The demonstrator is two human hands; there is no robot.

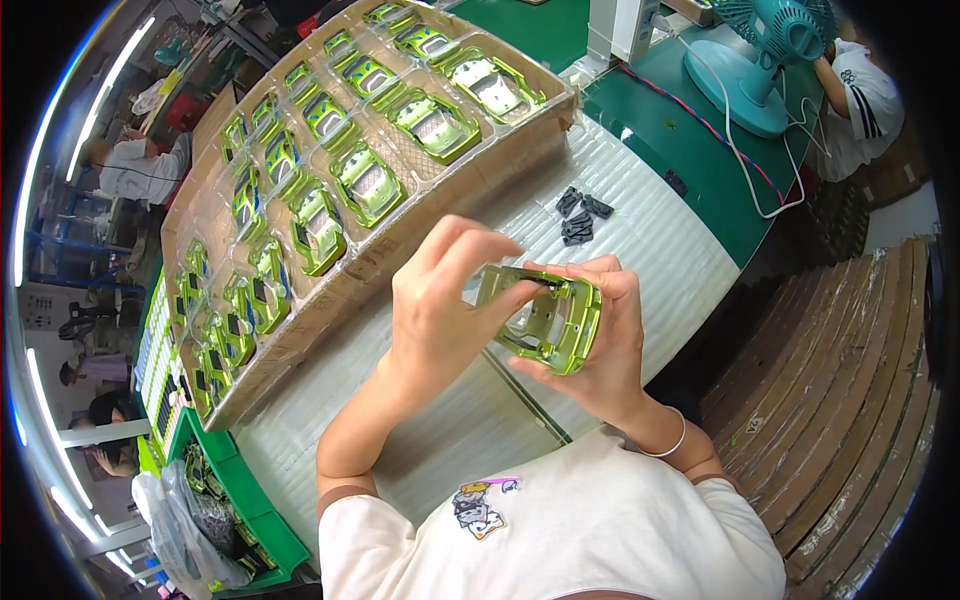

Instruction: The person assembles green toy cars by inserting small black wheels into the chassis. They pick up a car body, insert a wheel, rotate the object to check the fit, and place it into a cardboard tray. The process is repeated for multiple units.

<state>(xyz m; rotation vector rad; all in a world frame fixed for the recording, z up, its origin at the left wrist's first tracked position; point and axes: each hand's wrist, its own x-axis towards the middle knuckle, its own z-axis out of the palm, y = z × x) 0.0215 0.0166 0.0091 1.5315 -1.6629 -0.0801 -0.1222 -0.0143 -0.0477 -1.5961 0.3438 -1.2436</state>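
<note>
A shiny lime-green toy car body shell (578,325) is held above the table with its hollow underside turned toward me. My right hand (618,365) wraps round its right side and end, fingers closed. From the left, my left hand (440,300) grips the shell's other edge, its thumb pressed inside the hollow and its other fingers bent above. Something dark lies inside the shell near that thumb, too small to make out. Beyond the hands, several small black plastic parts (577,230) lie loose on the table's whitish sheet covering (670,290).
A cardboard box (335,295) with clear trays of green car shells (432,122) stands at the left. Lower left is a green crate (255,515) with plastic bags. A teal fan (745,85) and cables stand far right, near another person (865,105). Stacked brown boards (830,400) fill the right.
</note>
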